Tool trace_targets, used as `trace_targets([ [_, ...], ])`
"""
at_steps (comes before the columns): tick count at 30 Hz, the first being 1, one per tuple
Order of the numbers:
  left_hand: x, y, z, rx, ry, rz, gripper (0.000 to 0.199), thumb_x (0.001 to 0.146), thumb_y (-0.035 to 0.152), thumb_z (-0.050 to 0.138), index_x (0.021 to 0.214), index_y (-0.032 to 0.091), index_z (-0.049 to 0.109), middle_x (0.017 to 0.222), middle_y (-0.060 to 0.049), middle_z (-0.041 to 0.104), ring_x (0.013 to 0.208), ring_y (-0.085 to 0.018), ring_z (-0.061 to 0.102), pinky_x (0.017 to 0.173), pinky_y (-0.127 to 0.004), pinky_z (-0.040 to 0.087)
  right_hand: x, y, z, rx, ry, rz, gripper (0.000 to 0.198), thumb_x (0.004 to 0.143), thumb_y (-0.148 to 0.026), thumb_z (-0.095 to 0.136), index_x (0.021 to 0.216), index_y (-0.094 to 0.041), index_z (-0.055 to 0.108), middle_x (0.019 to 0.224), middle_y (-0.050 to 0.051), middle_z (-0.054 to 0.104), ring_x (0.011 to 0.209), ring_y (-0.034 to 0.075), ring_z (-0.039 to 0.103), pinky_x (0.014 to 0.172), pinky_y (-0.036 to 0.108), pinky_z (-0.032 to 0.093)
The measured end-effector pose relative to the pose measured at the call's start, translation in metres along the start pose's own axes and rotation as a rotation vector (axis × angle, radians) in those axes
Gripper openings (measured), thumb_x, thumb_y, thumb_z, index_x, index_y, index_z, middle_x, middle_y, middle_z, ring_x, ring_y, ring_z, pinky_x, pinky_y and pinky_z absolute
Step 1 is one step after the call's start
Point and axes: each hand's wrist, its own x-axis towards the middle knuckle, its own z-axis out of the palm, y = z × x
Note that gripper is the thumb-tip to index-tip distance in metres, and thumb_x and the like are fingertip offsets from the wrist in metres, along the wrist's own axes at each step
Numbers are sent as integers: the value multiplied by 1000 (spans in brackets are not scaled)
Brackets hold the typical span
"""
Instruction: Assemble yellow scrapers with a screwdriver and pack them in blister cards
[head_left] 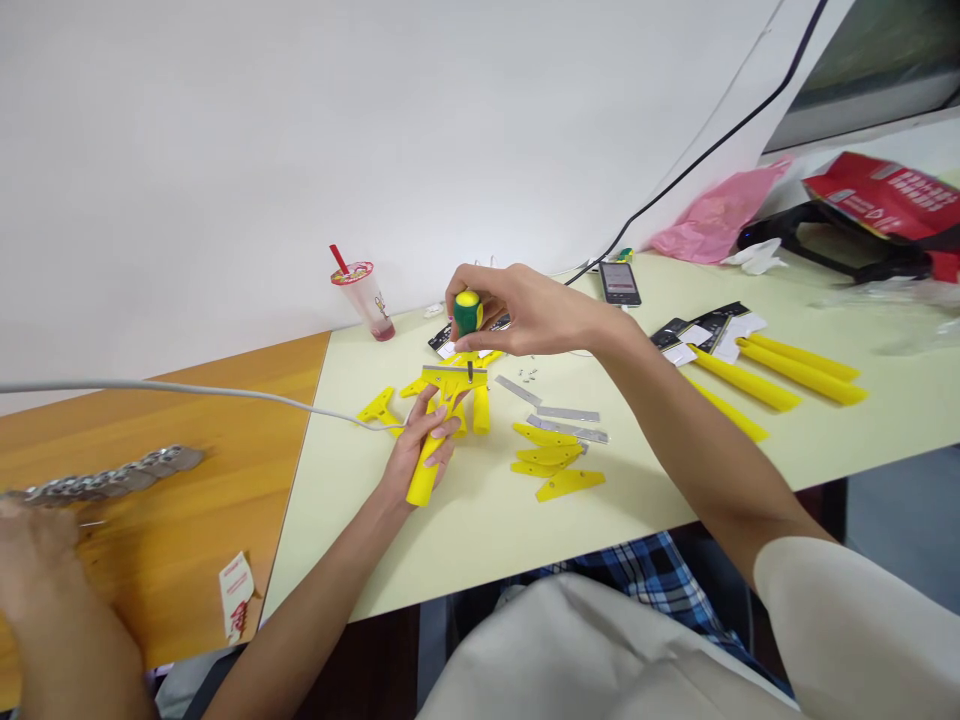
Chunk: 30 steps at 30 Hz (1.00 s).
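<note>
Driving a green-yellow screwdriver pinched in right hand fingers into the yellow scraper left hand clamps on the table; tip may slip toward nearby loose blades

This looks like a small assembly workroom set up in an office. Two plain desks stand against a bare white wall, covered with batches of identical yellow plastic parts, yellow handles and metal blades. A phone, a drink cup and cables lie among them.
</note>
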Motion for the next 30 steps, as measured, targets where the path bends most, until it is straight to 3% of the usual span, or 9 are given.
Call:
trace_targets([
  [8, 1, 1, -2, -5, 13, 13, 56, 90, 4, 75, 139, 28, 63, 136, -12, 67, 55, 1, 46, 37, -5, 32, 5, 7, 14, -127, 80, 11, 44, 89, -43, 89, 106, -26, 51, 84, -2, 66, 71, 19, 62, 64, 34, 48],
  [13, 0, 0, 1, -37, 19, 8, 53, 90, 2, 72, 136, 27, 63, 139, -12, 66, 56, 1, 47, 36, -5, 31, 6, 5, 18, -216, 117, -12, 51, 89, -40, 90, 115, -27, 48, 82, -5, 59, 67, 16, 52, 63, 31, 38],
  [18, 1, 1, 0, -47, 22, 7, 50, 94, 3, 67, 137, 28, 63, 141, -12, 65, 57, 1, 48, 36, -4, 32, 6, 7, 18, -276, 39, -93, 27, 105, -35, 69, 121, -25, 50, 104, 3, 66, 80, 19, 56, 72, 34, 42],
  [20, 2, 2, -1, -55, 39, 10, 47, 95, 3, 66, 136, 27, 64, 141, -12, 65, 57, 1, 49, 37, -4, 32, 6, 9, 16, -247, -8, -144, 20, 105, -27, 63, 121, -24, 51, 118, 8, 65, 90, 21, 59, 78, 36, 45],
  [23, 3, 4, 0, -63, 58, 5, 46, 95, 3, 65, 133, 27, 64, 142, -11, 65, 58, 1, 49, 37, -4, 31, 6, 10, 14, -181, -35, -153, 26, 101, -17, 60, 125, -23, 52, 128, 11, 64, 99, 23, 61, 82, 36, 46],
  [28, 2, 4, 3, -55, 51, 15, 50, 96, 3, 64, 139, 28, 62, 143, -12, 65, 57, 1, 48, 37, -4, 32, 8, 13, 14, -298, 27, -99, 14, 102, -28, 68, 103, -23, 55, 101, 4, 67, 84, 22, 57, 75, 35, 40],
  [30, 2, 4, 4, -50, 60, 11, 51, 97, 2, 63, 140, 29, 62, 142, -12, 65, 56, 1, 47, 36, -4, 32, 8, 15, 14, -318, 28, -97, 16, 102, -30, 68, 106, -23, 54, 104, 5, 65, 82, 21, 55, 74, 35, 40],
])
